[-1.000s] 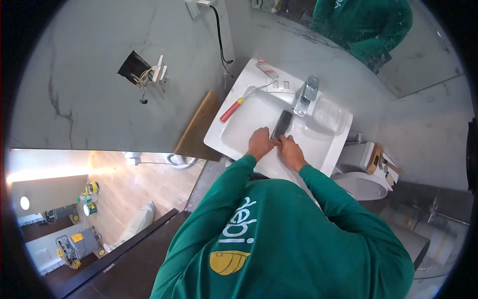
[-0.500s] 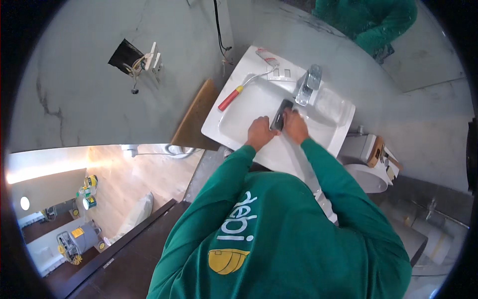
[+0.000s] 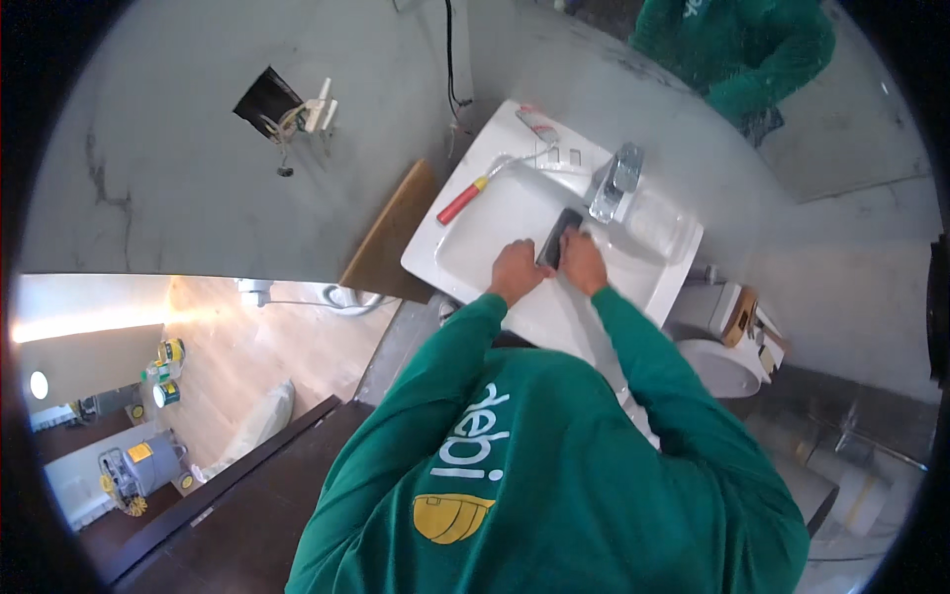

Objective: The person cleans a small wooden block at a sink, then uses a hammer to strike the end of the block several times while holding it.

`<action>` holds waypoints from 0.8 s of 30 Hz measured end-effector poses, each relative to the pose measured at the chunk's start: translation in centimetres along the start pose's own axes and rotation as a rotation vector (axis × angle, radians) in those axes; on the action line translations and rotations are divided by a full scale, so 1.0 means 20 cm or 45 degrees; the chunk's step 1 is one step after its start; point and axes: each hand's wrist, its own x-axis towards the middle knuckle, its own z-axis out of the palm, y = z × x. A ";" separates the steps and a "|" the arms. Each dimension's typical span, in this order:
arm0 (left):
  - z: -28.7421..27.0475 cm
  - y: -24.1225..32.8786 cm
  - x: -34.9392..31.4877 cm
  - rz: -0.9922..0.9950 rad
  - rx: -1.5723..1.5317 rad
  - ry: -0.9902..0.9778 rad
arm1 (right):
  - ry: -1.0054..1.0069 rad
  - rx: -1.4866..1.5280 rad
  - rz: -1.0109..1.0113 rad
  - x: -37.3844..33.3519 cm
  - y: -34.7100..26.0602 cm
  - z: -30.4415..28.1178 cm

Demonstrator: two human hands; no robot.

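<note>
The left hand (image 3: 517, 272) is curled nearly closed, thumb and fingers at the seven-o'clock end of a dark slab (image 3: 560, 236); it seems to be the one keeping hold. The right hand (image 3: 582, 260), at the slab's five o'clock, has its fingers bent over the long edge; blur hides whether they grip or merely rest.

The slab sits between the hands, over the basin of the white sink (image 3: 424, 259), its length running from seven to one o'clock. It looks stiff, flat and light enough for one hand. Its smooth-looking face could be slippery, especially if damp, and it might chip or crack against the hard sink. The long edges seem the best hold, thumb opposite fingers, leaving the face free.

Farther out, the chrome faucet (image 3: 617, 180) stands between one and two o'clock, and a paint roller's red-and-yellow handle (image 3: 460, 202) lies between nine and ten. A brown board (image 3: 392, 238) leans at nine.
</note>
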 end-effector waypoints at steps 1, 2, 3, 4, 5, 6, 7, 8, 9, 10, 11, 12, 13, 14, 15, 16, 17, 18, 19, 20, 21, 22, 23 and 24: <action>0.02 -0.03 0.01 -0.009 0.004 0.010 | -0.063 0.017 0.061 -0.10 -0.05 0.02; 0.05 -0.07 0.00 -0.039 0.009 0.009 | -0.178 0.026 0.082 -0.21 -0.18 -0.04; 0.04 -0.05 0.00 -0.034 0.007 -0.010 | -0.178 0.003 0.047 -0.22 -0.16 -0.04; 0.02 -0.03 0.01 -0.031 0.004 -0.028 | -0.179 -0.019 0.012 -0.21 -0.14 -0.05; 0.02 -0.03 0.00 -0.039 0.004 -0.052 | -0.193 -0.035 -0.023 -0.21 -0.11 -0.03; 0.03 -0.03 -0.01 0.000 -0.008 -0.007 | -0.113 -0.023 -0.030 -0.12 -0.06 -0.03; 0.04 -0.04 -0.02 0.025 -0.015 0.046 | -0.028 0.011 -0.041 -0.03 -0.07 -0.05; 0.03 -0.04 0.00 0.072 -0.024 0.110 | 0.004 -0.010 -0.061 0.07 -0.06 -0.07; 0.04 -0.03 -0.01 0.068 -0.018 0.111 | 0.037 -0.031 -0.080 0.11 -0.05 -0.08; 0.05 -0.02 -0.04 0.064 -0.012 0.111 | -0.010 -0.018 -0.019 0.06 -0.04 -0.06; 0.04 -0.03 -0.02 0.055 -0.007 0.134 | -0.055 -0.008 0.019 -0.01 -0.08 -0.04; 0.04 -0.03 0.00 0.065 -0.008 0.155 | -0.095 -0.004 0.058 -0.08 -0.10 -0.04; 0.06 -0.06 0.00 0.057 -0.009 0.170 | -0.207 -0.020 0.039 -0.16 -0.15 -0.04; 0.06 -0.06 -0.03 0.051 -0.009 0.163 | -0.238 -0.061 0.039 -0.22 -0.19 -0.07; 0.05 -0.06 -0.03 0.036 -0.022 0.131 | -0.270 -0.101 0.037 -0.26 -0.23 -0.11; 0.04 -0.06 -0.01 0.020 -0.036 0.098 | -0.175 -0.070 -0.046 -0.19 -0.16 -0.06; 0.02 -0.02 -0.02 0.020 -0.050 0.044 | -0.074 -0.039 -0.103 -0.10 -0.05 -0.05; 0.02 -0.01 -0.02 0.034 -0.021 0.059 | 0.025 -0.074 -0.111 0.00 0.00 -0.04; 0.02 -0.01 -0.03 0.030 -0.020 0.048 | 0.057 -0.067 -0.169 0.09 0.03 -0.06; 0.02 -0.01 -0.04 0.025 -0.019 0.043 | 0.030 -0.055 -0.115 0.08 0.03 -0.05; 0.01 -0.01 -0.02 0.023 -0.024 0.056 | 0.010 -0.052 -0.077 0.10 -0.01 -0.06; 0.01 -0.01 -0.01 0.035 -0.020 0.080 | 0.025 -0.006 -0.040 0.03 -0.05 -0.04; 0.03 -0.04 -0.01 0.042 -0.022 0.115 | 0.036 0.035 -0.016 -0.08 -0.10 -0.03; 0.06 -0.05 -0.01 0.051 -0.026 0.131 | -0.184 -0.010 0.039 -0.15 -0.10 -0.01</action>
